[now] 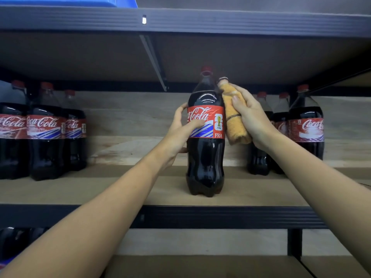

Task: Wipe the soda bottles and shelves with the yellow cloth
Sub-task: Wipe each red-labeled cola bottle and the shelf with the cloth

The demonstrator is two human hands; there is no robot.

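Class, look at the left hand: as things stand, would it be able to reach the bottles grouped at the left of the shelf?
Probably yes. The left hand holds the middle bottle; bare shelf lies between it and the left bottles, with nothing in the way.

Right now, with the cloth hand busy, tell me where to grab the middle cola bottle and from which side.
Grip the middle bottle round its labelled waist from the left, where the left hand already holds it. It stands upright, and the yellow cloth in the right hand occupies its right side.
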